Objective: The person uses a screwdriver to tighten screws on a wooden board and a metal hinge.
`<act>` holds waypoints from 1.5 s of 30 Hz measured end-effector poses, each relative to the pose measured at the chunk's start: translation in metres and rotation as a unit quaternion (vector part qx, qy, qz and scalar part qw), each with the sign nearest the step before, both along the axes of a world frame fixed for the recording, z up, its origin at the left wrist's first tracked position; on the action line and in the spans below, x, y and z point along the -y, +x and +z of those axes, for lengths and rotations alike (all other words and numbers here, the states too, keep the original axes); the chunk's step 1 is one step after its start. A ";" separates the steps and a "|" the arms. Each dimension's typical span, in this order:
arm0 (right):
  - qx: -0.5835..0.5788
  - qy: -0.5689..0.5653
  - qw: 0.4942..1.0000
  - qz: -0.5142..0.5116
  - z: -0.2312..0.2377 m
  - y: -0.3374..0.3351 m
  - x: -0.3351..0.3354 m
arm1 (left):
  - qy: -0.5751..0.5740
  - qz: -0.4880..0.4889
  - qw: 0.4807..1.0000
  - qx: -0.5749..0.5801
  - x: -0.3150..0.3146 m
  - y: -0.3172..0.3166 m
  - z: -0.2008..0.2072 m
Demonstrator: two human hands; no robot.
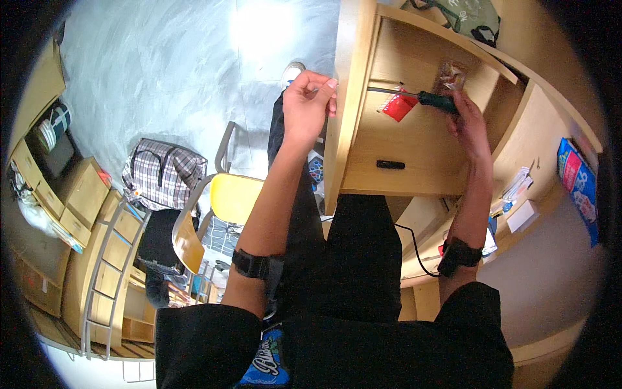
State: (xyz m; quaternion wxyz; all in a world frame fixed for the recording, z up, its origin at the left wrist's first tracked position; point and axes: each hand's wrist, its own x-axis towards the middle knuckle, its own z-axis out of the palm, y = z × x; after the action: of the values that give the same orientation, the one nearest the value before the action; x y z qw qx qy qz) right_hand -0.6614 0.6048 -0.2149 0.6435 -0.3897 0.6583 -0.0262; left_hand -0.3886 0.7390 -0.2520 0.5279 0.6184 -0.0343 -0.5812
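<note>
My right hand (pixel 469 126) is wrapped round the dark green handle of a screwdriver (pixel 437 101). The shaft points left, with its tip against the inner face of a light wooden panel (pixel 350 123). At the panel's outer face, my left hand (pixel 307 107) is closed in a pinch by thumb and fingers; whatever it grips is hidden. Under the shaft lies a red packet (pixel 396 106) on the wooden surface inside the compartment. A clear plastic bag with small pieces (pixel 450 75) rests just beyond the screwdriver handle.
Nearer me in the compartment is a black oblong piece (pixel 391 165). A green bag (pixel 460 18) sits at the far right, and a blue package (pixel 578 188) stands at the right. To the left are a yellow chair (pixel 236 198), a plaid bag (pixel 165 170) and a metal ladder (pixel 107 279).
</note>
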 end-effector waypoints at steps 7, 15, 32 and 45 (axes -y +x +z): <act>0.063 -0.047 0.973 -0.216 0.012 0.032 -0.020 | 0.011 -0.017 1.000 0.024 0.004 0.001 0.005; -0.014 0.090 0.996 0.002 -0.013 -0.015 -0.013 | 0.007 -0.023 0.999 0.033 0.004 0.001 0.005; 0.139 -0.074 0.975 -0.160 -0.013 -0.012 -0.032 | -0.012 -0.009 1.000 0.010 0.004 -0.003 0.005; 0.264 -0.031 0.924 -0.277 -0.020 0.005 -0.025 | -0.007 -0.016 1.000 0.009 0.003 -0.001 0.002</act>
State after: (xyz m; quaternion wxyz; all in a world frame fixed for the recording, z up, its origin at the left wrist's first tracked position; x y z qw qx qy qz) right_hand -0.6561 0.6298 -0.2346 0.7488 -0.1907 0.5452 -0.3251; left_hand -0.3897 0.7359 -0.2495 0.5225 0.6188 -0.0532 -0.5841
